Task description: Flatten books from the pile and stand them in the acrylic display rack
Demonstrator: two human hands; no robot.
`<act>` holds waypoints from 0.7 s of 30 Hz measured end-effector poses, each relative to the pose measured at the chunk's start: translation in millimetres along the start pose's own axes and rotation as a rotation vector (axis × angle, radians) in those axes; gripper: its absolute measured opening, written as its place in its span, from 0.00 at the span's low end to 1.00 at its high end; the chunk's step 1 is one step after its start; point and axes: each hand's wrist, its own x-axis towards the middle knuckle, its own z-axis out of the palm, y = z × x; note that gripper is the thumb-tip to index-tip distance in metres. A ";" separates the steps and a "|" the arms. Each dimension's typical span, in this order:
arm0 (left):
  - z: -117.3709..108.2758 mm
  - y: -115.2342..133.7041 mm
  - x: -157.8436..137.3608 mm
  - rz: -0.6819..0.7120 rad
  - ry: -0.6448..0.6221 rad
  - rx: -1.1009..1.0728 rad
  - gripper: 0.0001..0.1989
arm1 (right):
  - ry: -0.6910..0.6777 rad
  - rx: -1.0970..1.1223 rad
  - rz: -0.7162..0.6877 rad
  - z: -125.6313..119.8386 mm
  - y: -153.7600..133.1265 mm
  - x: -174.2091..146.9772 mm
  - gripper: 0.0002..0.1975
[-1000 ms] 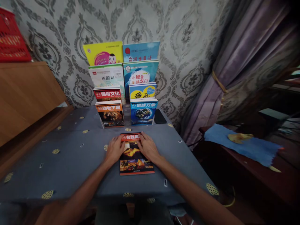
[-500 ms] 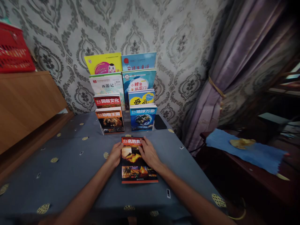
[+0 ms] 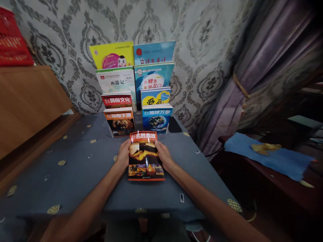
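Note:
Between my two hands is a book (image 3: 145,156) with an orange-edged cover, a picture of a wall on a hill and a row of small photos along the bottom. Its top end is raised and tilted toward me. My left hand (image 3: 123,154) grips the left edge, and my right hand (image 3: 163,153) grips the right edge; the fingers behind the cover are hidden. Just beyond stand books in stepped rows: an orange lion book (image 3: 120,121) and a blue globe book (image 3: 156,119) in front, a white book (image 3: 116,80) and a teal book (image 3: 153,75) farther back.
A dark phone-like slab (image 3: 174,124) lies right of the standing books on the blue-grey tablecloth (image 3: 83,174). At left is a wooden cabinet (image 3: 32,104) bearing a red basket (image 3: 15,40). A blue cloth (image 3: 272,156) covers part of a dark surface at right, beside a purple curtain (image 3: 227,101).
The book has come up off the tablecloth, its top end tilting up. My right hand has shifted from over the cover to its right edge. The view has moved slightly.

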 end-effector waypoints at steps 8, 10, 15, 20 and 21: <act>1.9 9.9 -7.1 0.095 -0.001 0.037 0.22 | -0.016 0.007 -0.021 6.2 -2.2 -2.9 0.31; -0.5 9.8 -7.3 0.092 0.017 0.037 0.22 | -0.025 -0.032 -0.054 5.1 -1.2 -3.1 0.31; -8.9 6.0 -4.7 0.067 0.028 0.052 0.20 | -0.073 -0.073 -0.049 2.3 1.6 -2.0 0.30; -13.7 4.4 -4.0 -0.014 0.035 0.015 0.22 | -0.166 -0.045 0.037 -4.3 -1.8 -4.2 0.30; -14.1 4.6 -4.3 -0.027 0.036 0.012 0.23 | -0.188 -0.036 0.057 -6.1 -3.0 -5.0 0.30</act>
